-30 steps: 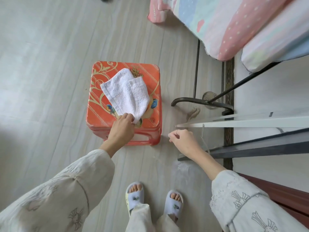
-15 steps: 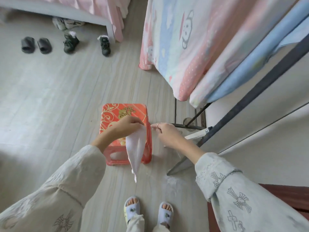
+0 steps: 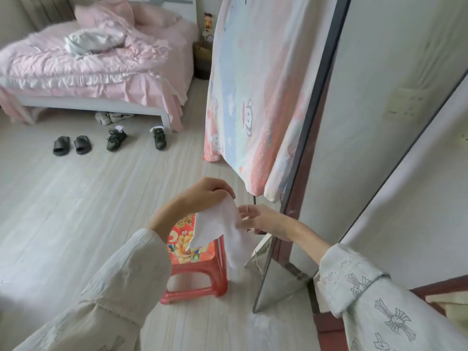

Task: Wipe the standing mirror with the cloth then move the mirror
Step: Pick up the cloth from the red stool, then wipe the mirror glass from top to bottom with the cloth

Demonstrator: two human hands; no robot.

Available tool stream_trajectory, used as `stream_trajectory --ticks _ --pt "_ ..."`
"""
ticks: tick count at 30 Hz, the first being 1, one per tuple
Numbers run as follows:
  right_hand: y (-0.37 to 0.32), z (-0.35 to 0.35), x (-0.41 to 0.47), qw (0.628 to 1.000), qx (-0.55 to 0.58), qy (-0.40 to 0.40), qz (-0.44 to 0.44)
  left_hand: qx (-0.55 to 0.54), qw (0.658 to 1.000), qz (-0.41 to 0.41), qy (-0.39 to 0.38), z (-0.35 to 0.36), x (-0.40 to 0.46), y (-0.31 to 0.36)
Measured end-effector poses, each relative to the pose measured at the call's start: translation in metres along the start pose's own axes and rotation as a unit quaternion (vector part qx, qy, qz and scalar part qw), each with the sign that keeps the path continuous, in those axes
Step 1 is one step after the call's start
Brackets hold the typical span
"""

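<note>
My left hand (image 3: 205, 196) pinches the top corner of the white cloth (image 3: 225, 234), which hangs down in the air above the red stool (image 3: 200, 272). Just to its right, my right hand (image 3: 263, 220) reaches the cloth's edge with straight fingers that touch it; the fingertips are partly hidden behind the fabric. The standing mirror (image 3: 367, 127) rises at the right, tall with a dark frame, tilted, its foot on the floor beside the stool. Neither hand touches the mirror.
A patterned sheet (image 3: 248, 92) hangs on a rack just left of the mirror. A pink bed (image 3: 88, 64) stands at the back left, with slippers (image 3: 72, 145) and shoes (image 3: 136, 136) on the floor before it. A red-brown edge (image 3: 430, 287) runs at the lower right.
My left hand lifted the cloth off the stool and raised it. My right hand moved in to the cloth. The view tilted up from the floor to the room.
</note>
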State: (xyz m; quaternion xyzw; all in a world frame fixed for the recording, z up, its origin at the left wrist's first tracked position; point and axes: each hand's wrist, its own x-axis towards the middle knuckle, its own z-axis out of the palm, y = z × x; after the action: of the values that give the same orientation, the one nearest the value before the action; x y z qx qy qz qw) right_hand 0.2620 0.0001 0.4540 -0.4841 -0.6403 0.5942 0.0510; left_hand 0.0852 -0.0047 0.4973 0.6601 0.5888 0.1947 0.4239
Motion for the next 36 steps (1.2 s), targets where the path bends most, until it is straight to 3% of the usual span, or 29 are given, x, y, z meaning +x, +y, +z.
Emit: stream_trajectory --ticks 7,12,16,19,21,24,30,33,36 --pt "-0.006 -0.010 -0.013 0.990 -0.107 0.084 -0.029 -0.030 0.995 0.022 0.094 -0.015 -0.006 0.020" --pt "-0.009 -0.022 -0.029 0.983 -0.137 0.121 0.001 -0.004 0.979 -0.020 0.205 -0.022 -0.006 0.005" --pt "-0.009 -0.020 -0.032 0.978 -0.152 0.138 0.020 0.021 0.971 -0.068 0.230 -0.019 -0.010 -0.009" --pt "-0.016 -0.015 -0.032 0.990 0.020 0.132 0.033 0.002 0.975 -0.075 0.211 -0.009 -0.014 -0.007" --pt "-0.025 -0.013 -0.030 0.978 0.162 0.127 0.035 -0.015 0.985 -0.063 0.158 0.001 -0.015 -0.002" --pt "-0.037 -0.015 -0.027 0.948 0.289 0.131 0.025 -0.026 0.994 -0.039 0.096 0.013 -0.017 0.007" --pt "-0.051 -0.025 -0.030 0.907 0.387 0.167 0.006 -0.095 0.995 -0.010 0.025 0.018 -0.020 0.018" --pt "-0.053 -0.029 -0.031 0.890 0.427 0.162 0.000 -0.046 0.999 0.021 0.011 0.017 -0.019 0.018" --pt "-0.053 -0.032 -0.033 0.896 0.408 0.175 -0.017 -0.024 0.998 0.045 0.026 0.016 -0.015 0.019"
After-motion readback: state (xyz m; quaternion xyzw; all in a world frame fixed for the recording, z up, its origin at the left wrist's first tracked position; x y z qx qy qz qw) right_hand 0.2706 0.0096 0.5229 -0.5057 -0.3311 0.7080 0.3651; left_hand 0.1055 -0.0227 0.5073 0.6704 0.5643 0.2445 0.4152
